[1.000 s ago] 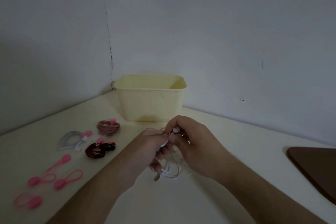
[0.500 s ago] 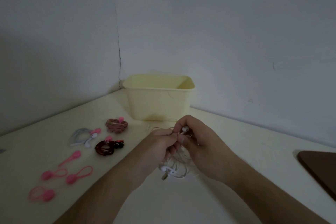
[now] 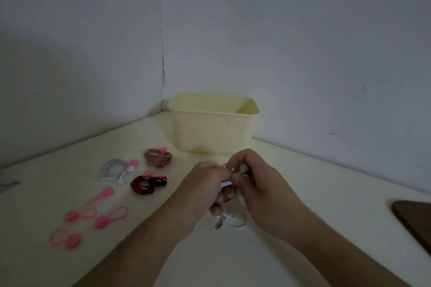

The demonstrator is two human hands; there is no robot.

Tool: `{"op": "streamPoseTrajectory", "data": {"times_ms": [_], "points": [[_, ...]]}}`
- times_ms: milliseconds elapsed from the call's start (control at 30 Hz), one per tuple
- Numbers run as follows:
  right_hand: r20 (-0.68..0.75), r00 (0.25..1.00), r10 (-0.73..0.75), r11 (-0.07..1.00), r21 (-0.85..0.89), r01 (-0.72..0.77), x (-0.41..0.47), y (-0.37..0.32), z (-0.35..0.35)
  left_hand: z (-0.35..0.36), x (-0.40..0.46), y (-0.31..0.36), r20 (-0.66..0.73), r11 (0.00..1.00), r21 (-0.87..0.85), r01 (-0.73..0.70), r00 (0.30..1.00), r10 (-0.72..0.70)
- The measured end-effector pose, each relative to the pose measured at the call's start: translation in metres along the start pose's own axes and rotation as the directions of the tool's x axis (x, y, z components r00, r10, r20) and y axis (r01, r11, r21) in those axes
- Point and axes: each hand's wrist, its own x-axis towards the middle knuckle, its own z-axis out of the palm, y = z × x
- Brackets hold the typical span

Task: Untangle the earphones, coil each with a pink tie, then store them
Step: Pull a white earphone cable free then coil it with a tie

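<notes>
You kept both hands, left (image 3: 207, 184) and right (image 3: 258, 184), pinching the thin white earphone cable (image 3: 233, 218) at frame centre, so its loops hung free above the cream counter (image 3: 279, 251) for coiling.

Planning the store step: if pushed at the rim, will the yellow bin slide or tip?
Yellow bin looks like thin plastic, with nothing visible inside, so probably light. It is wider than tall, so likely slides on the smooth tabletop rather than tipping.

Dim, flat light throughout; soft focus, edges bowed by wide-angle distortion.
</notes>
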Motion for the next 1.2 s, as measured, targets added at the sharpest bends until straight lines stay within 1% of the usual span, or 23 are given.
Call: {"op": "streamPoseTrajectory", "data": {"times_ms": [133,300,433,533,700,833,933,1067,1133,1200], "points": [[-0.058,0.998,0.005,1.000,-0.023,-0.006,0.000,-0.004,0.005,-0.009,0.003,-0.003,0.024,0.999,-0.045,-0.008,1.000,0.009],[-0.120,0.991,0.057,0.998,0.029,-0.054,0.003,0.005,0.002,-0.008,0.001,-0.005,0.048,0.996,-0.055,-0.070,0.996,0.073],[-0.187,0.980,0.060,0.995,0.085,-0.045,0.006,0.011,-0.006,-0.006,-0.004,-0.001,0.092,0.985,-0.065,-0.161,0.982,0.166],[-0.236,0.969,0.075,0.988,0.148,-0.041,0.007,0.014,-0.007,-0.008,-0.004,-0.003,0.045,0.968,-0.010,-0.251,0.967,0.251],[-0.204,0.971,0.122,0.951,0.304,-0.055,0.007,0.012,-0.009,-0.007,-0.002,-0.005,-0.074,0.942,0.041,-0.334,0.939,0.336],[-0.126,0.982,0.144,0.902,0.426,-0.078,0.005,0.009,-0.013,-0.008,0.001,-0.007,-0.106,0.906,0.101,-0.411,0.901,0.421],[-0.134,0.981,0.141,0.902,0.426,-0.071,0.004,0.008,-0.013,-0.008,0.003,-0.008,-0.114,0.902,0.091,-0.422,0.895,0.431],[-0.172,0.971,0.164,0.915,0.394,-0.085,0.004,0.006,-0.011,-0.007,0.001,-0.008,-0.107,0.906,0.020,-0.422,0.900,0.422],[-0.163,0.968,0.190,0.898,0.427,-0.105,0.004,0.005,-0.012,-0.007,-0.001,-0.006,-0.087,0.901,-0.004,-0.433,0.898,0.431],[-0.131,0.969,0.207,0.872,0.475,-0.122,0.003,0.004,-0.013,-0.007,-0.001,-0.006,-0.081,0.889,0.011,-0.457,0.886,0.456]]}}
